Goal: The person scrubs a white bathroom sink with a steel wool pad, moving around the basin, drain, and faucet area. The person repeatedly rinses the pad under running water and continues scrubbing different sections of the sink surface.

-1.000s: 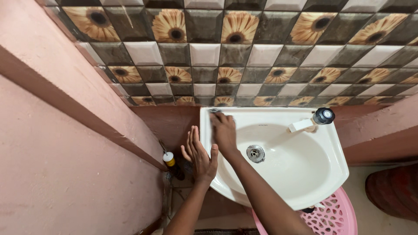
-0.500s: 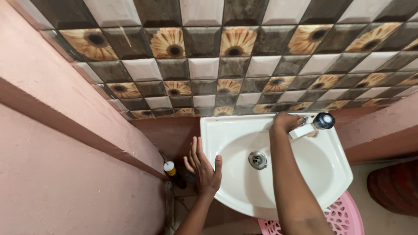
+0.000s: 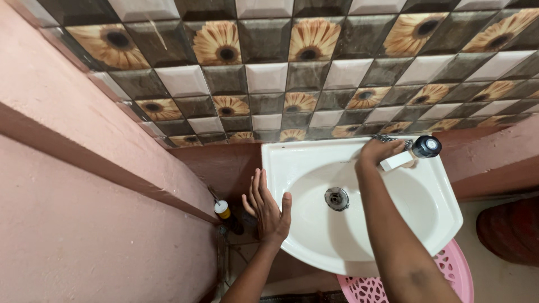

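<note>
Item: white wall basin, scrubbing in hand. Nearest, pink perforated basket below the rim. Left hand, fingers spread flat, braces the basin's left edge, gripping nothing. Right hand, grip closed on a dark scouring pad, works the back ledge beside the tap. Judged next: careful passes around the tap base.

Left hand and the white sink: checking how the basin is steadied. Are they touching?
Touching. The head view shows the left hand flat against the white sink's left rim, thumb hooked over its edge.
</note>
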